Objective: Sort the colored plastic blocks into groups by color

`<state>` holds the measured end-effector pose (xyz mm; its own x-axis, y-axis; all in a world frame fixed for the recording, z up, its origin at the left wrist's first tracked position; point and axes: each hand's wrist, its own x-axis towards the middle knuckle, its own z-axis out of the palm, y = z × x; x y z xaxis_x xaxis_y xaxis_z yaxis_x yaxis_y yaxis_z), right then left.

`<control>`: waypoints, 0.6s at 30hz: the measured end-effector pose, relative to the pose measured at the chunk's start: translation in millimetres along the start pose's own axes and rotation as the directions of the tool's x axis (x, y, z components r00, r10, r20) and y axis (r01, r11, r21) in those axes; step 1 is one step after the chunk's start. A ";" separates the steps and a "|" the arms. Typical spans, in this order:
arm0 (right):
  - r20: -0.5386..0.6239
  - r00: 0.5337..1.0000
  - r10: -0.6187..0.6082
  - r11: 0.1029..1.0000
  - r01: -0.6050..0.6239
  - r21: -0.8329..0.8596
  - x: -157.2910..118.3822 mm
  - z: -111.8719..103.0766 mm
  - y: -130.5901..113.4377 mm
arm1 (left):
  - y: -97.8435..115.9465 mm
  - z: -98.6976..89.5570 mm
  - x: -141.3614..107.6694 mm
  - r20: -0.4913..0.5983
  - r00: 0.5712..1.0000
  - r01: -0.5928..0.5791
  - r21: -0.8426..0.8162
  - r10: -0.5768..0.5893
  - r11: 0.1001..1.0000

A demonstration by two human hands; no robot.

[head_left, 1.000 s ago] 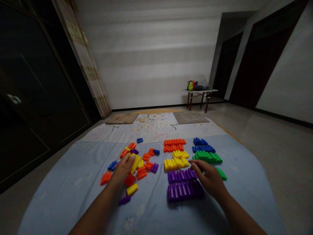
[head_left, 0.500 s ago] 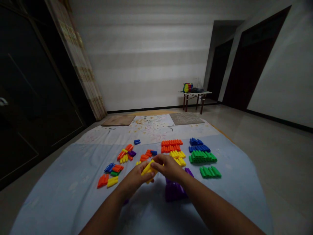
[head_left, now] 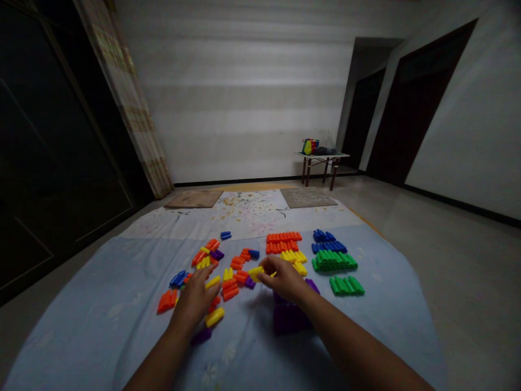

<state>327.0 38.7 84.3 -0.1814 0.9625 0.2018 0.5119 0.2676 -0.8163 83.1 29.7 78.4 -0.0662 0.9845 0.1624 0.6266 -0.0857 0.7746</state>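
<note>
My right hand [head_left: 280,276] pinches yellow tube-shaped plastic pieces [head_left: 256,273] between thumb and fingers, held above the cloth. My left hand [head_left: 195,298] is over the loose mixed pieces on the left, fingers stretched out and apart. A yellow piece [head_left: 213,282] lies between its thumb and forefinger; I cannot tell whether they touch it. Close by its wrist lie another yellow piece [head_left: 214,317] and a purple piece [head_left: 201,336]. Under my right hand and forearm are a purple stack [head_left: 290,319] and a yellow group [head_left: 293,256], both partly hidden.
Orange rows [head_left: 284,242], blue rows [head_left: 329,247] and green rows [head_left: 336,260] lie sorted on the right. Mixed orange clusters [head_left: 230,289] lie left of centre. Two flat mats [head_left: 309,197] lie at the cloth's far edge. A small table [head_left: 321,155] stands by the wall.
My hands were together around yellow pieces. Now they are apart: the left has moved left over the loose pieces, while the right keeps yellow pieces in its fingertips.
</note>
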 end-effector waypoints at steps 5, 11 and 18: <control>0.031 0.994 -0.107 0.991 0.109 -0.075 -11.1 -5.5 -11.9 | 3.1 16.8 0.5 -0.090 0.985 -0.108 0.338 0.146 0.935; -0.129 0.989 -0.068 0.994 0.056 -0.098 -14.6 -45.6 2.9 | 32.5 52.3 -20.3 -0.022 0.959 -0.269 0.241 0.282 0.932; -0.239 0.970 -0.049 0.978 -0.002 -0.207 -15.1 -92.0 39.1 | 36.8 80.1 -43.2 0.028 0.939 -0.344 0.129 0.343 0.930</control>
<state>427.0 38.8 99.1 0.0001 0.9311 0.3648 0.6753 0.2690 -0.6867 171.2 -3.7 50.9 0.1745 0.8993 0.4010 0.7055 -0.3983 0.5862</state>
